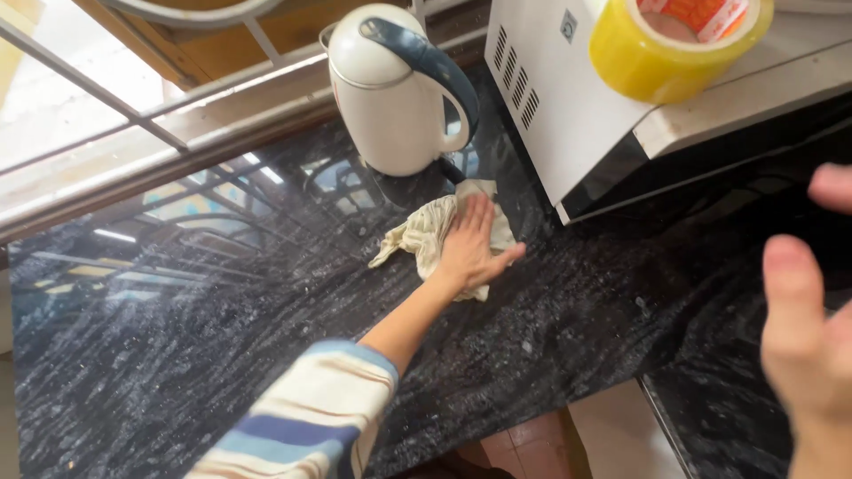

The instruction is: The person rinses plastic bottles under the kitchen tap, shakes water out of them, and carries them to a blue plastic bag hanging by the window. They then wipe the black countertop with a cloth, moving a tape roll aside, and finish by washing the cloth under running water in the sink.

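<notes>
My left hand point(470, 248) lies flat, fingers together, pressing a crumpled cream cloth point(424, 232) onto the black speckled stone counter point(222, 355). The cloth sits just in front of a white electric kettle point(395, 93) with a dark blue handle. My arm, in a striped blue and cream sleeve, reaches in from the bottom. My right hand point(812, 328) hovers blurred at the right edge, fingers spread, holding nothing.
A white microwave point(568, 98) stands at the back right with a yellow roll of tape point(674, 44) on top. A window frame and metal bars point(133, 115) run along the counter's far side. Tiled floor point(577, 439) shows below the counter's front edge.
</notes>
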